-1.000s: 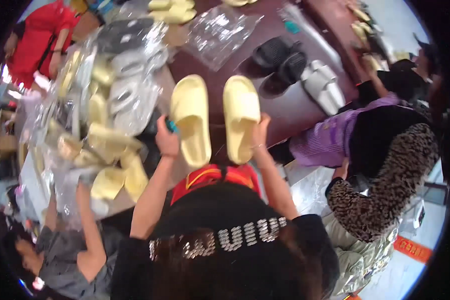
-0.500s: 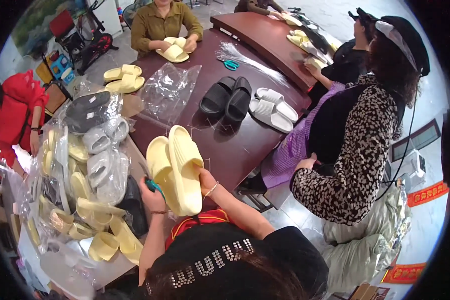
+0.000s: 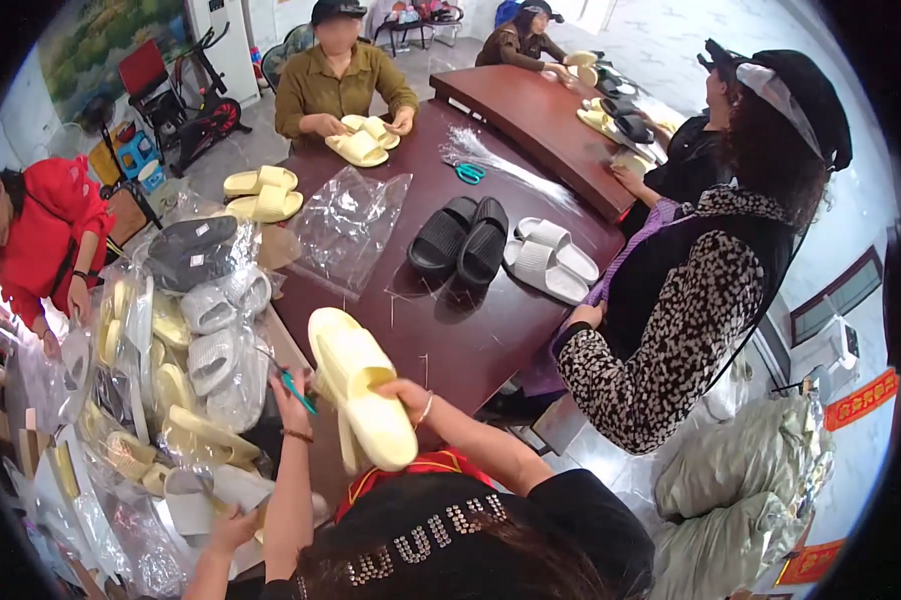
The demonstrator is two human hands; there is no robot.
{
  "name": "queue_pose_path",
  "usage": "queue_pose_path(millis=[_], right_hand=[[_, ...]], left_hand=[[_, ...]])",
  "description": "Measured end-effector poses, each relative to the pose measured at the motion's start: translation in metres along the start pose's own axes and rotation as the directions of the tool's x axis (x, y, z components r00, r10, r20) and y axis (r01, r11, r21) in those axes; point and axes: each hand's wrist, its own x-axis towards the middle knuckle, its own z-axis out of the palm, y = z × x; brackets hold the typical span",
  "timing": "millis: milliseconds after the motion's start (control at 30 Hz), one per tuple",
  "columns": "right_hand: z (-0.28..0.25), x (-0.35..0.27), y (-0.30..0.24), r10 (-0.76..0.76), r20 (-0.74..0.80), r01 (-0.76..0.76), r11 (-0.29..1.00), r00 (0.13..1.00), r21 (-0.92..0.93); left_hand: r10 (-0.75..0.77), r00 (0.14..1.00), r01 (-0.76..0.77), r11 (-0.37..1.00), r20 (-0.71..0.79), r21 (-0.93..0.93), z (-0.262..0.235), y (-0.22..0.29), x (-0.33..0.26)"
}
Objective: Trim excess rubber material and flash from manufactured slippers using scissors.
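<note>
My right hand (image 3: 408, 396) grips a pair of pale yellow slippers (image 3: 349, 362) at the side, tilted above the near table edge. The front slipper hides most of the other. My left hand (image 3: 292, 412) is closed round teal-handled scissors (image 3: 299, 392), just left of the slippers. Bagged grey slippers (image 3: 213, 362) lie in the pile beside it. Below my left forearm, another person's hand (image 3: 233, 528) holds a white slipper (image 3: 246, 488).
On the dark red table (image 3: 451, 335) are black slippers (image 3: 459, 240), grey slippers (image 3: 553, 260), a plastic bag (image 3: 343, 230), more teal scissors (image 3: 469, 173) and clear ties (image 3: 516, 168). A person in a patterned sleeve (image 3: 656, 345) stands right; one in red (image 3: 46, 235) bends left.
The slippers have turned in my right hand, one now covering most of the other. My left hand with the scissors has moved off them to the left. Another person's hand has come in lower left.
</note>
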Motion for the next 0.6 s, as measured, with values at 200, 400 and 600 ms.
queue_pose_path(millis=[200, 400, 600], right_hand=[[-0.001, 0.005, 0.008, 0.032, -0.034, -0.029, 0.997, 0.999, 0.072], [-0.011, 0.034, 0.005, 0.019, -0.065, -0.007, 0.985, 0.998, 0.172], [-0.049, 0.076, -0.012, -0.167, -0.43, 0.121, 0.984, 0.887, -0.132]], left_hand=[[-0.094, 0.971, 0.041, 0.971, 0.221, 0.234, 0.012, 0.011, -0.019], [0.036, 0.951, -0.192, 0.849, 0.308, 0.492, 0.014, 0.02, 0.0], [-0.013, 0.996, -0.065, 0.549, 0.086, 0.833, 0.021, 0.025, -0.017]])
